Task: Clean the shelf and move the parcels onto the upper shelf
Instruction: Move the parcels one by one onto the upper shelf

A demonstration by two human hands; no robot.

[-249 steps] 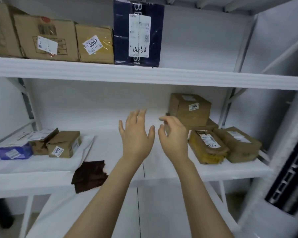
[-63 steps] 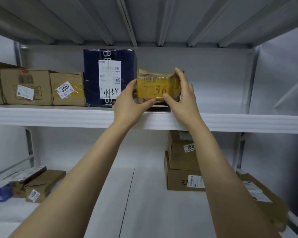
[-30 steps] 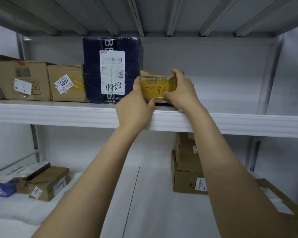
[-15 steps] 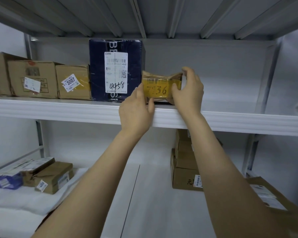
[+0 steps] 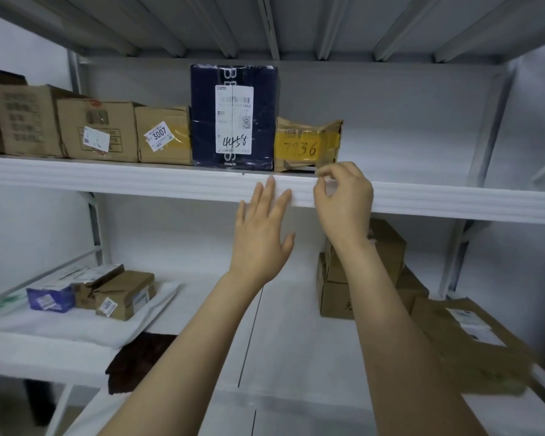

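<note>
A brown parcel with yellow tape marked 7236 (image 5: 307, 145) stands on the upper shelf (image 5: 139, 180), right beside the dark blue box marked 4458 (image 5: 233, 116). Both my hands are off it and hold nothing. My left hand (image 5: 261, 228) is below the shelf's front edge with straight fingers. My right hand (image 5: 343, 199) hangs in front of that edge with loosely curled fingers. On the lower shelf (image 5: 296, 341) stand stacked brown boxes (image 5: 387, 247) and a flat brown parcel (image 5: 472, 338) at the right, and small parcels (image 5: 123, 294) at the left.
Several brown cartons (image 5: 98, 130) line the upper shelf to the left of the blue box. A dark brown cloth (image 5: 139, 357) lies at the lower shelf's front edge. A white padded bag (image 5: 76, 325) lies under the left parcels. A small blue packet (image 5: 49, 298) sits far left.
Both hands have let go of the parcel marked 7236 and drawn back and down from it. The parcel now stands on the upper shelf beside the blue box.
</note>
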